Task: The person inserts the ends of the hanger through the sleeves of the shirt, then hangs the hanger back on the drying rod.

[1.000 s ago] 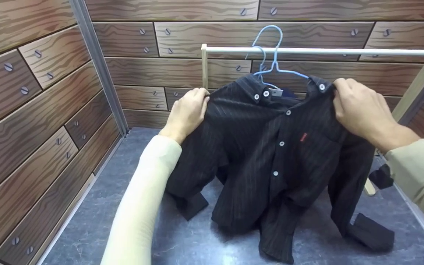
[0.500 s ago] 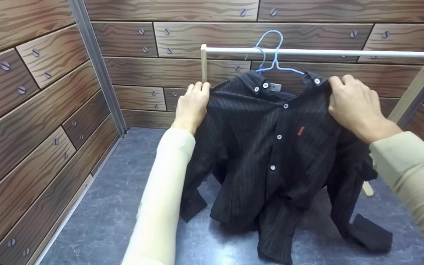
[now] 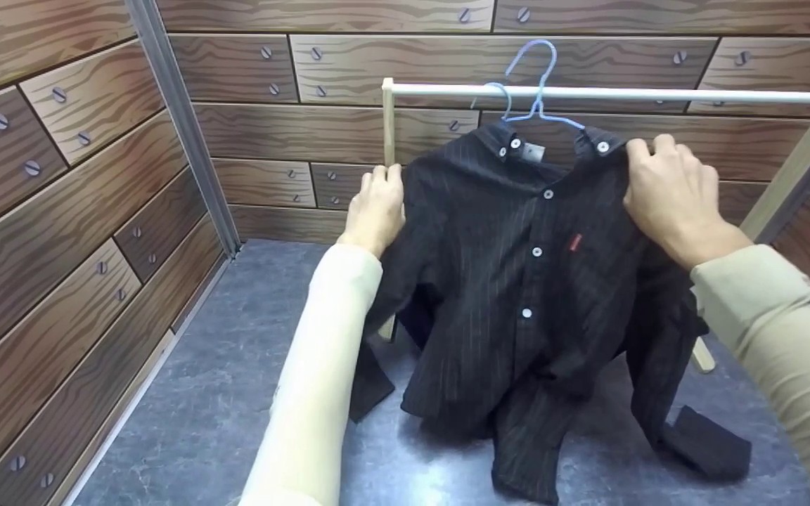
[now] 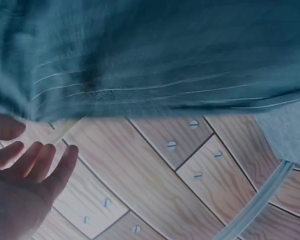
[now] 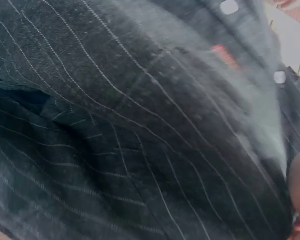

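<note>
A black pinstriped button-up shirt (image 3: 489, 281) hangs on a blue hanger (image 3: 542, 84) whose hook stands above the rack's white rail (image 3: 658, 93). My right hand (image 3: 676, 186) grips the shirt at its shoulder on the right. At the opposite shoulder, my left hand (image 3: 377, 211) lies right beside the cloth. In the left wrist view the left hand's fingers (image 4: 65, 165) are spread and loosely bent, just under the shirt's edge, with no cloth seen between them. Most of the right wrist view is filled by the striped fabric (image 5: 140, 100) and its red tag (image 5: 225, 56).
A second blue hanger hook (image 3: 500, 91) sits on the rail just left of the shirt's hanger. Wooden rack posts (image 3: 389, 126) stand at both ends. Wood-patterned panels (image 3: 236, 133) enclose the grey floor (image 3: 187, 407) at the back and left.
The hanger's hook has shifted right and now stands higher against the rail. The left hand has slid from the shoulder's top to its side, and the shoulder cloth hangs looser. The right hand still grips.
</note>
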{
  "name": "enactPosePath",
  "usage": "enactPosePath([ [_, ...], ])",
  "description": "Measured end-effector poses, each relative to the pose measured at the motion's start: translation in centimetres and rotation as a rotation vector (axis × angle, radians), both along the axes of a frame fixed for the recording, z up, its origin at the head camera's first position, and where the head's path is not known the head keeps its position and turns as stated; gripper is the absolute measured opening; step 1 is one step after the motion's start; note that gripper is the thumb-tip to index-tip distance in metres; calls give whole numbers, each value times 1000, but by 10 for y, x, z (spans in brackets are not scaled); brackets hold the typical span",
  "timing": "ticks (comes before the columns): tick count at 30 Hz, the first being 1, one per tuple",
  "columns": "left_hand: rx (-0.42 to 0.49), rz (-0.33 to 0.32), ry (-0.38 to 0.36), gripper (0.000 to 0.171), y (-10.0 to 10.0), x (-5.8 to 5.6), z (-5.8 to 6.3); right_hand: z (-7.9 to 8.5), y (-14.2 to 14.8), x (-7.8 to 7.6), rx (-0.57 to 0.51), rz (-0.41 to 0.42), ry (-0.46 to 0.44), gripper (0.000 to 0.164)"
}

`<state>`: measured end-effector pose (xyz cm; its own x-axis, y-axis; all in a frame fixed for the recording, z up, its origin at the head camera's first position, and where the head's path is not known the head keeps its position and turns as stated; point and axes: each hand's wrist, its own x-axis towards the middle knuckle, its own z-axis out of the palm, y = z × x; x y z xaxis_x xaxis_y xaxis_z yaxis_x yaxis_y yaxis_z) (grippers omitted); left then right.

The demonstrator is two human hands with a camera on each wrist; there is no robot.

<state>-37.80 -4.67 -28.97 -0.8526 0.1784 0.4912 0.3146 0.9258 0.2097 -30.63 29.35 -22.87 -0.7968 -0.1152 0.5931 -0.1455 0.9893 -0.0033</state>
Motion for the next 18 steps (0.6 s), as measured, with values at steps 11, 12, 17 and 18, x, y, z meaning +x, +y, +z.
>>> enactPosePath([
  [11,-142,-12,168,55,12,-8,25,-23,3,-5,92,77,-17,23],
  [12,-159,-14,188,57,15,-9,30,-26,3,-5,94,79,-21,23],
  [17,-219,-9,208,67,31,-13,59,-35,3,-5,103,82,-30,25],
  [18,-227,-5,190,71,32,-14,64,-36,3,-5,105,85,-30,26],
])
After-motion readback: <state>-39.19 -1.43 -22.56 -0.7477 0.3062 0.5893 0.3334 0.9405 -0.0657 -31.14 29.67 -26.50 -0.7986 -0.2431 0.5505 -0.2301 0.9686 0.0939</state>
